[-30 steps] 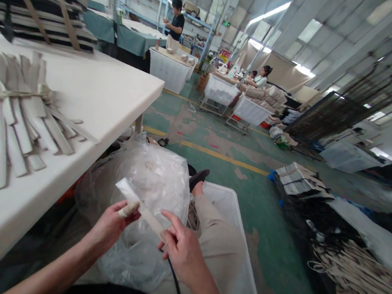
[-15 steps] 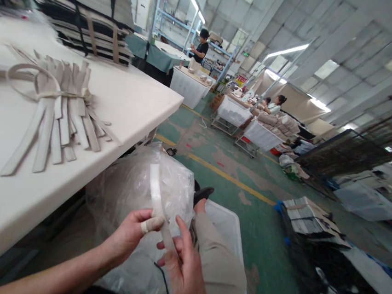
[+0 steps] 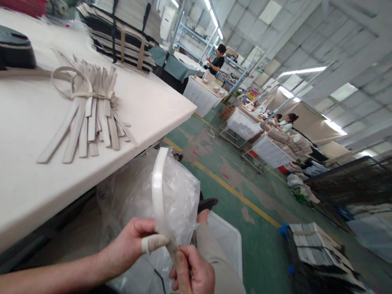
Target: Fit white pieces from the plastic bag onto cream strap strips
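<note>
A pale, flat strip curves upward over the lap, its far end free. My left hand, with light tape on the thumb, pinches the strip around its lower middle. Just to the right, my right hand has its fingers closed on the strip's lower end, which they partly hide. Beneath both hands lies crumpled clear plastic. On the white table to the left rests a tied bundle of similar beige strips, with a loop of strip at its left side.
Tall strapped stacks and a black object sit on the table. A white bin is beside the legs. Bundled material lies at right. People work at distant tables, one a person in black.
The view has shifted, so the table and bundle appear farther right. The fingers of my right hand, spread before, have closed on the strip's lower end. More strip extends above my left hand.
</note>
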Demonstrator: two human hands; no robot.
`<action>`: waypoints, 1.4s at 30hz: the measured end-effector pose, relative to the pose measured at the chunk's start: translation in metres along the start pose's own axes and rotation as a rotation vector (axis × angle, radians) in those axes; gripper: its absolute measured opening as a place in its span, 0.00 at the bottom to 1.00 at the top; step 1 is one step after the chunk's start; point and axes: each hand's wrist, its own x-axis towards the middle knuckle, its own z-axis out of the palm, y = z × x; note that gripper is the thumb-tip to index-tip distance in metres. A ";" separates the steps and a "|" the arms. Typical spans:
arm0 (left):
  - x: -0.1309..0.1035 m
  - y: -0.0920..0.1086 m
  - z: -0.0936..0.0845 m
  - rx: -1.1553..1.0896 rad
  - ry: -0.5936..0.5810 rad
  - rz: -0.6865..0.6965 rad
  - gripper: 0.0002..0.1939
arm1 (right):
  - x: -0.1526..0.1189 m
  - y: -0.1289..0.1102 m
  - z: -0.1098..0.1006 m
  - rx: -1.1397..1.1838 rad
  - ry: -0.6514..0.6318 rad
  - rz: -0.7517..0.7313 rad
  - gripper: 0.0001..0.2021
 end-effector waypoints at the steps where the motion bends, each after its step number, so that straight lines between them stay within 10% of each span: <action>1: 0.002 0.002 -0.005 -0.010 0.066 0.018 0.12 | 0.000 0.000 -0.001 0.022 -0.001 0.002 0.23; 5: 0.007 0.006 -0.025 -0.055 0.309 0.080 0.12 | 0.001 0.010 -0.008 0.060 -0.035 0.026 0.22; 11: -0.007 -0.009 -0.020 0.071 0.127 0.014 0.11 | 0.013 0.012 0.007 -0.022 -0.047 -0.050 0.18; 17: 0.003 0.001 -0.040 0.012 0.319 0.047 0.12 | 0.010 0.013 0.004 0.105 -0.070 0.019 0.16; 24: 0.000 -0.027 -0.024 0.017 0.161 -0.090 0.13 | 0.020 0.010 0.020 -0.051 -0.015 -0.055 0.14; 30: 0.007 -0.017 -0.042 0.013 0.334 -0.033 0.12 | 0.019 0.011 0.013 0.014 -0.096 -0.005 0.15; 36: 0.003 -0.034 -0.025 0.024 0.123 -0.129 0.12 | 0.024 0.007 0.022 -0.023 -0.063 -0.039 0.13; 42: 0.012 -0.032 -0.048 -0.004 0.350 -0.097 0.14 | 0.017 0.018 0.006 -0.029 -0.119 0.044 0.14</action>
